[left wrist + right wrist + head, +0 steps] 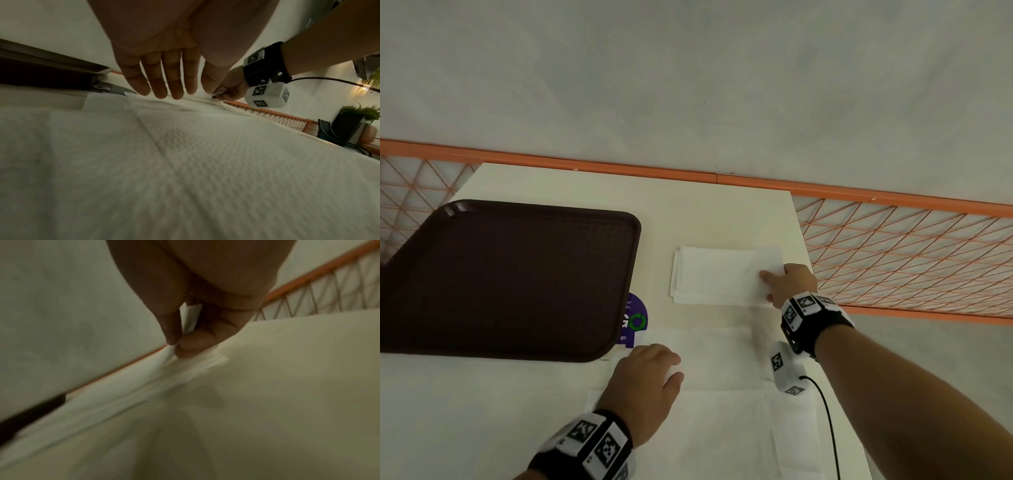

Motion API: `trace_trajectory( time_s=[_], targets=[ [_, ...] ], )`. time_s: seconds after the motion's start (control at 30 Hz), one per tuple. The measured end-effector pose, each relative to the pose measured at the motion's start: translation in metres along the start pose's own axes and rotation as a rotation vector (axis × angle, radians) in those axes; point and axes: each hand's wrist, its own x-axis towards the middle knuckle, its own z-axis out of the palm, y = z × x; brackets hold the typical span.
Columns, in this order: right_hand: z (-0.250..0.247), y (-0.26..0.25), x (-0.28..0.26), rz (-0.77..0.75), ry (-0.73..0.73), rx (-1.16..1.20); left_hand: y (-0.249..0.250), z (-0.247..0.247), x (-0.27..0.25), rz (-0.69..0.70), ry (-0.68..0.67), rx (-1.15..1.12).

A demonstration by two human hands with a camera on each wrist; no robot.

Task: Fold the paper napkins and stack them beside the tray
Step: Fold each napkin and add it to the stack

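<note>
Right hand (789,282) pinches the near right corner of the top folded napkin (726,270) between thumb and forefinger, on the stack of folded napkins (688,294) lying to the right of the brown tray (510,274), apart from it. Left hand (645,380), fingers (158,82) straight and slightly spread, lies palm-down over the unfolded napkins (722,411) at the near table (705,212) edge. Purple sticker (635,318) shows beside the tray's near right corner.

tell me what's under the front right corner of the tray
A purple sticker on the table pokes out from under the brown tray; white letters and a green ring of arrows show. The rest of it is covered, as is anything else beneath the tray.
</note>
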Motion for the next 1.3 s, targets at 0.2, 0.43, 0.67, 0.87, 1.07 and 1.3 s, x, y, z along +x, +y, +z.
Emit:
trace_trajectory(
  time_s=[0.2,0.43,0.67,0.87,1.07,1.3],
  targets=[
    [-0.005,0.003,-0.012,-0.062,0.090,-0.332,0.001,0.005,0.004,-0.033,-0.021,0.114],
    [0.000,0.025,-0.081,-0.405,-0.185,-0.534,0.001,0.006,0.007,-0.101,-0.054,0.203],
    [0.006,0.023,-0.098,-0.553,-0.381,-0.837,0.004,0.008,0.006,-0.135,-0.094,0.263],
    [0.007,0.016,-0.113,-0.641,-0.332,-0.789,0.007,0.005,0.005,-0.177,-0.114,0.313],
    [-0.021,0.017,-0.145,-0.737,-0.485,-0.483,0.012,-0.013,0.015,-0.071,-0.023,0.210],
    [-0.061,0.042,-0.164,-0.366,-0.603,0.348,0.014,-0.047,0.014,0.036,-0.105,-0.253]
  ],
)
